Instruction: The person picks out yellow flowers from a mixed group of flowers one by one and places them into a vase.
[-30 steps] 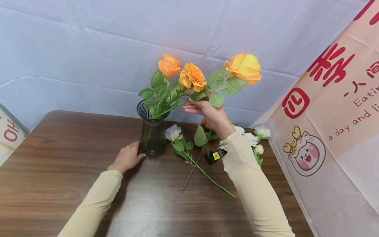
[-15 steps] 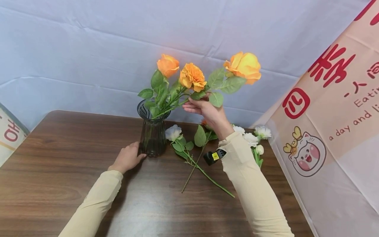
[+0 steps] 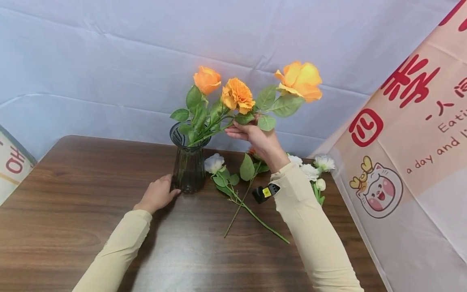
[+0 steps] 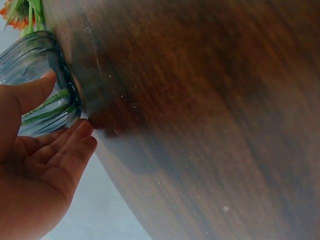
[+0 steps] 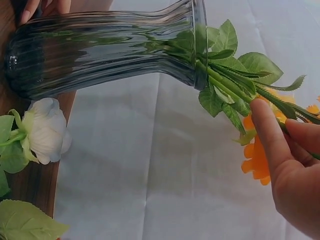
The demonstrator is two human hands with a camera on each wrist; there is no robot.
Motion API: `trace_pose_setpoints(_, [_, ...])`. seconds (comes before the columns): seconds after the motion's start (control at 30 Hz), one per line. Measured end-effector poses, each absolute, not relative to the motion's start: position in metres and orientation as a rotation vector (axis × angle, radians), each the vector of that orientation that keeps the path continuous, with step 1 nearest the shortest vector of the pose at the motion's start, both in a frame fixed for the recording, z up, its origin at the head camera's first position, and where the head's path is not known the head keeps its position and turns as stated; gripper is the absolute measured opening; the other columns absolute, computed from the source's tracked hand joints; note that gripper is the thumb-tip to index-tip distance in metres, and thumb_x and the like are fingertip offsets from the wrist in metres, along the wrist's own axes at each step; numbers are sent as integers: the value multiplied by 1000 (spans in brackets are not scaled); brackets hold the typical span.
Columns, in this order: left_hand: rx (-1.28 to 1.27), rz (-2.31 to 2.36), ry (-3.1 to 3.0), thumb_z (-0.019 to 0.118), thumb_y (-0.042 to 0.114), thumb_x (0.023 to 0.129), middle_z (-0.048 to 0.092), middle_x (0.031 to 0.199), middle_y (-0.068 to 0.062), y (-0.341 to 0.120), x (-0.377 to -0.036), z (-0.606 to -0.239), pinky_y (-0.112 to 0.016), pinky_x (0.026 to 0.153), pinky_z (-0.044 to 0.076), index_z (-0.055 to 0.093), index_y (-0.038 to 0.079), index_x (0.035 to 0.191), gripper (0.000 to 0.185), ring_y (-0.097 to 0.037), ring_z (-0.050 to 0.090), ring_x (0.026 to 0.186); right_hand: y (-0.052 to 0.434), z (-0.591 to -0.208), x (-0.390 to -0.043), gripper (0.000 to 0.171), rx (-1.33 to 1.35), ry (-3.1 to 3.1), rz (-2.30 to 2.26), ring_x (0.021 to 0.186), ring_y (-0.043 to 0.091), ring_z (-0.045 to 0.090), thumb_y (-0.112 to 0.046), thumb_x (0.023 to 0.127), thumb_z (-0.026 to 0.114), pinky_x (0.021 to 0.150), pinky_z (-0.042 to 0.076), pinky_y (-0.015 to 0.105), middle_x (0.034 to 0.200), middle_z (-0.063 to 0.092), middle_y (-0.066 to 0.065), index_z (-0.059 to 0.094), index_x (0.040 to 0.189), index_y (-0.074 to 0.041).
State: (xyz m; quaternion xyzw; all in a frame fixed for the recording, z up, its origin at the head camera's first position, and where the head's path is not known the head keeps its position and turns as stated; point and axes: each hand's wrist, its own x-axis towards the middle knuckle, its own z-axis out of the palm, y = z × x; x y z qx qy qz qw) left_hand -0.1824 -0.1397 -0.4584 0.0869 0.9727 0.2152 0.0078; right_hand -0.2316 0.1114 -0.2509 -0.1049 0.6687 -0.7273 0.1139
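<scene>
Left hand point(image 3: 157, 196) sat at frame centre-left, thumb and fingers curled against the base of the dark ribbed glass vase point(image 3: 188, 162), probably bracing it so it didn't tip. Right hand point(image 3: 255, 136) was above it to the right, fingers pinched on the stem of the orange rose point(image 3: 300, 81), holding it at a slant with its lower end in the vase mouth. Vase stood centre frame on the wooden table point(image 3: 73, 211).

Count: 3 orange blooms up in the vase, 1 vase. White flowers point(image 3: 313, 168) lay loose on the table right of the vase, at least 4 heads; one more orange head was partly hidden behind the right wrist.
</scene>
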Motion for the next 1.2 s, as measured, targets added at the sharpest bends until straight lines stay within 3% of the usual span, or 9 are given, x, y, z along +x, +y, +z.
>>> trace_pose_setpoints(0.43, [256,667,3035,61,23,88,49,119,-35,-140,-182,-457,-54,86,42,41,-19,123,58,-46,50,106,107,-253,-233,40,-330,1902,-2177,88,30,65,8,90,47,81,51,38,112,51,37,41,130,4])
trace_pose_setpoints(0.6, [256,665,3037,61,23,88,48,119,-35,-141,-182,-458,-55,87,41,40,-19,123,58,-46,49,106,105,-253,-234,39,-353,1897,-2171,86,28,66,8,91,47,81,51,38,115,47,39,42,129,5])
trace_pose_setpoints(0.93, [254,655,3043,61,23,88,49,118,-35,-140,-182,-459,-55,87,41,41,-19,122,58,-46,49,106,105,-254,-235,40,-360,1946,-2118,87,27,66,5,92,48,82,51,37,108,55,34,41,131,4])
trace_pose_setpoints(1.2, [241,659,3032,61,23,88,47,121,-34,-138,-182,-460,-54,88,41,40,-19,124,59,-46,49,108,106,-246,-234,28,-311,2044,-2063,73,21,68,0,92,50,83,50,38,90,66,24,45,119,5])
